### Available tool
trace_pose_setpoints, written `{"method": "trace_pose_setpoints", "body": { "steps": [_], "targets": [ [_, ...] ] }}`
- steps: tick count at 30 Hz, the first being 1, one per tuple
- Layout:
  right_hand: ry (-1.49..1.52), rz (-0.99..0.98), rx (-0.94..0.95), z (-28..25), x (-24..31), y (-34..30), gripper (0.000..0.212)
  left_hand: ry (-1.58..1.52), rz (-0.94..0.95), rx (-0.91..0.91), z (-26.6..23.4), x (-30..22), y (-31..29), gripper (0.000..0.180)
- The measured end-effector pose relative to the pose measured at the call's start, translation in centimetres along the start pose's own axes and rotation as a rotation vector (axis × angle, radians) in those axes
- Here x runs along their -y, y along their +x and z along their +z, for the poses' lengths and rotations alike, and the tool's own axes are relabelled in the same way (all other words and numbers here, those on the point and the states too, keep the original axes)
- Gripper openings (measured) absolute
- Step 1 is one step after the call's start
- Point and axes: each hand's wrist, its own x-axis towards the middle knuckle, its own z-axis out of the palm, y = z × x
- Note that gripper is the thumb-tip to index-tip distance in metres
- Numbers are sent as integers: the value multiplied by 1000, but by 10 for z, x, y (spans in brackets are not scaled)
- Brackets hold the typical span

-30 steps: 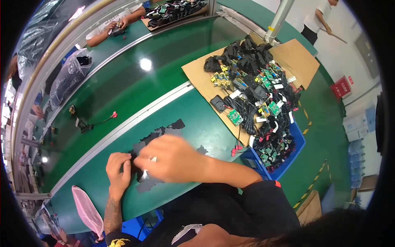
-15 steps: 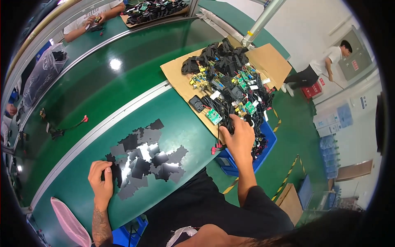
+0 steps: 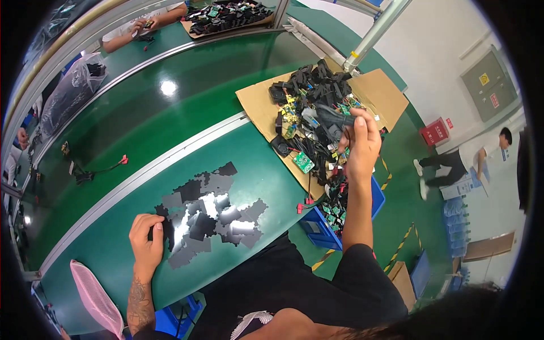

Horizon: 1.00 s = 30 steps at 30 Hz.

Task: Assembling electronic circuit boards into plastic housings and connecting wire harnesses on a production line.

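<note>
My right hand (image 3: pixel 358 141) is raised over a cardboard sheet (image 3: pixel 381 97) piled with black cabled parts and small green circuit boards (image 3: pixel 304 162). Its fingers close on a dark grey cabled part (image 3: pixel 334 118) lifted from the pile. My left hand (image 3: pixel 146 239) rests on the green table (image 3: pixel 102 260), fingers curled on a small black piece (image 3: pixel 156 232) at the left edge of a spread of several flat grey and black jagged pads (image 3: pixel 211 212).
A blue bin (image 3: pixel 323 229) with more boards sits below the table edge. A pink mesh sleeve (image 3: pixel 97 297) lies at the near left. A red-ended cable (image 3: pixel 99 168) lies on the belt. Another person's arms (image 3: pixel 141 25) work at the far side; someone bends over at the right (image 3: pixel 464 161).
My right hand left the pads, reached right to the cardboard pile and now lifts a cabled part. My left hand stayed at the pads' left edge.
</note>
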Motion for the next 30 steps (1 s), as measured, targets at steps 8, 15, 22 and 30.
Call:
{"method": "trace_pose_setpoints", "body": {
  "steps": [8, 15, 22, 30],
  "targets": [
    [199, -138, 240, 89, 63, 9, 33, -37, 16, -12, -4, -9, 5, 11],
    [350, -2, 555, 161, 107, -33, 40, -176, 51, -45, 8, -18, 7, 93],
    [340, 55, 871, 221, 115, -61, 36, -367, -277, -356, -15, 9, 14, 44],
    [-311, -349, 837, 277, -8, -10, 28, -1049, -683, 159, -40, 11, 10, 29]
  ]
}}
